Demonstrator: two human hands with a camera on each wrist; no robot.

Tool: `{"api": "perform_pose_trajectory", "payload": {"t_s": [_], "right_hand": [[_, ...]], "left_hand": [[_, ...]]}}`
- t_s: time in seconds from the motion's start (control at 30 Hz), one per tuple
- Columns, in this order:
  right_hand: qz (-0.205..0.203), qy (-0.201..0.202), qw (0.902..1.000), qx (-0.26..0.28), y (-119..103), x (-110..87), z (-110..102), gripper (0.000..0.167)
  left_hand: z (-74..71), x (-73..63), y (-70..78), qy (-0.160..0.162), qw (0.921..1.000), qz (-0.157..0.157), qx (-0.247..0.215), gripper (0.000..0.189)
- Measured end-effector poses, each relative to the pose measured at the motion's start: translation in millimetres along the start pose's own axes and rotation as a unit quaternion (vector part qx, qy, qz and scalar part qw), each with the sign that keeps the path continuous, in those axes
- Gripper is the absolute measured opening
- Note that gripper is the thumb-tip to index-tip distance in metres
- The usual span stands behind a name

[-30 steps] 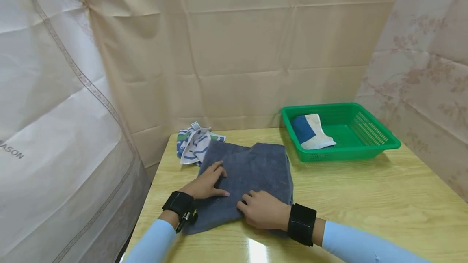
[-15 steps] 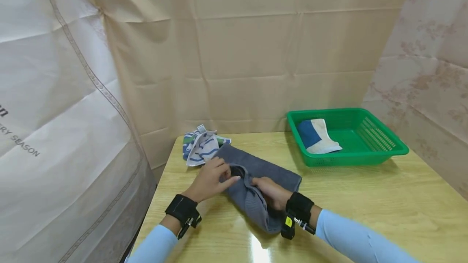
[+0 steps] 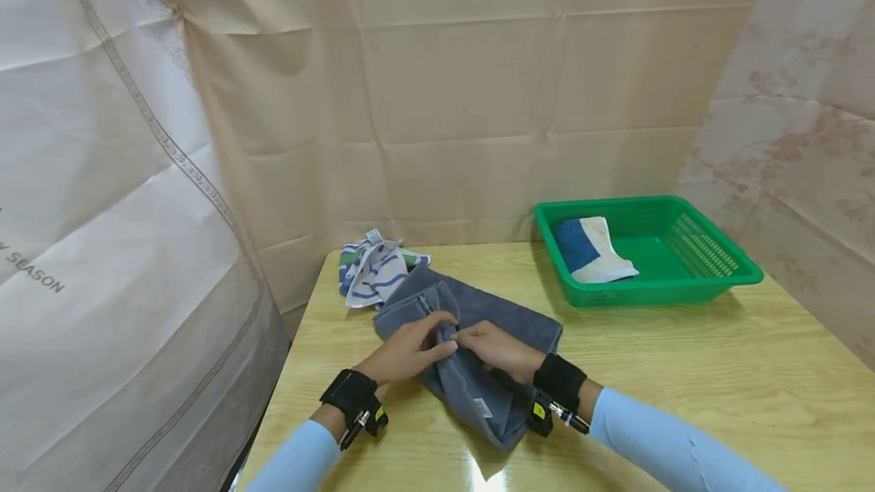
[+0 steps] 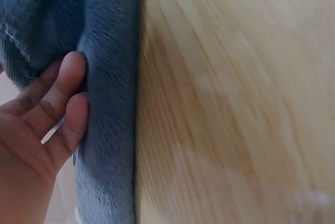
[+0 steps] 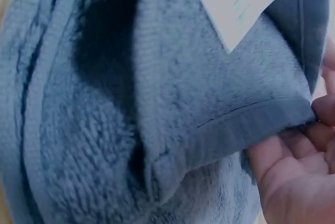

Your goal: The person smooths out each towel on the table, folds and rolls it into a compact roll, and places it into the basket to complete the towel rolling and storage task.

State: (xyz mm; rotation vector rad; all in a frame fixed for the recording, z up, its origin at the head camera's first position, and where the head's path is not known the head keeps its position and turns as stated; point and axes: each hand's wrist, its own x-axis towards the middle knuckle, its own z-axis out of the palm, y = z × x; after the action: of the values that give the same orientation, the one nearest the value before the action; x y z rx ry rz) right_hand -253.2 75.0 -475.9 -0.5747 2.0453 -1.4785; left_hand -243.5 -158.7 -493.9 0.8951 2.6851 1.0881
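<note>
A grey-blue towel lies folded and partly bunched on the wooden table, its near layer lifted between the two hands. My right hand pinches a hemmed edge of it; in the right wrist view the fingers hold a corner near a white label. From the other side, my left hand holds a gathered fold, thumb and forefinger close to the right fingertips. In the left wrist view its curled fingers press into the plush cloth.
Behind the towel, at the table's back left, is a crumpled striped cloth. A green plastic basket stands at the back right with a folded blue-and-white cloth in it. Curtains hang along the back and sides.
The towel, spread flat with both hands on it a second ago, has been folded back and gathered. Both hands have come together at its lifted edge, and its label now shows.
</note>
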Motion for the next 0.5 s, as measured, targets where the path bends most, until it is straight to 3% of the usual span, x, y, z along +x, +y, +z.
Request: {"api": "perform_pose_trajectory", "payload": {"t_s": [0.1,0.2,0.37,0.5], "right_hand": [[-0.011,0.025,0.9992,-0.028,0,-1.5,-3,0.028],[-0.003,0.080,0.9953,-0.055,0,-4.3,-13,0.025],[0.014,0.193,0.9782,-0.076,11,-18.7,-49,0.017],[0.032,0.236,0.9670,-0.091,25,-39.4,-74,0.018]], "left_hand": [[-2.5,3.7,2.1,-0.003,0.9987,0.014,-0.049,0.031],[-9.9,2.9,0.5,0.009,0.9983,0.024,-0.053,0.019],[-39.6,-14.7,-15.0,0.056,0.9966,-0.010,0.061,0.016],[-73.1,-48.9,-40.3,0.052,0.9810,-0.082,0.168,0.024]]}}
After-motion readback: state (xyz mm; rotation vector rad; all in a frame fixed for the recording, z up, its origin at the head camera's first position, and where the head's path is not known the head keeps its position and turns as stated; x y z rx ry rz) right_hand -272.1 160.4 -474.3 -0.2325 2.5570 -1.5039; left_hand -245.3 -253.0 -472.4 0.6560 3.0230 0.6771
